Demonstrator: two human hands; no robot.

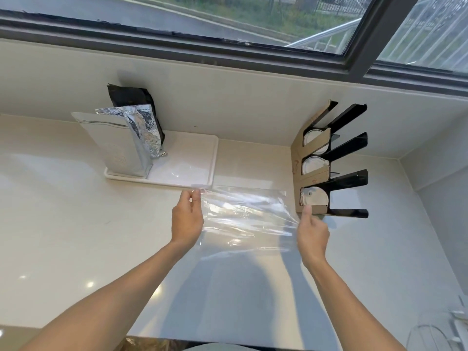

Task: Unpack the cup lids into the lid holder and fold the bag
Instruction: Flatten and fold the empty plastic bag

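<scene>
Both hands (187,219) (312,231) on bag (243,214)

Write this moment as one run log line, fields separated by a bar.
phase: fold bag | left hand: pinching bag | right hand: pinching bag | lids: in lid holder | bag: empty, spread

Lid holder (329,160) blocks R; tray (202,160) ahead; L counter (50,198) free.

We see both forearms bare to the frame's edge, no sleeves, no watch or bands. Left hand (187,219) and right hand (312,233) wear no gloves or rings that we can make out.
</scene>
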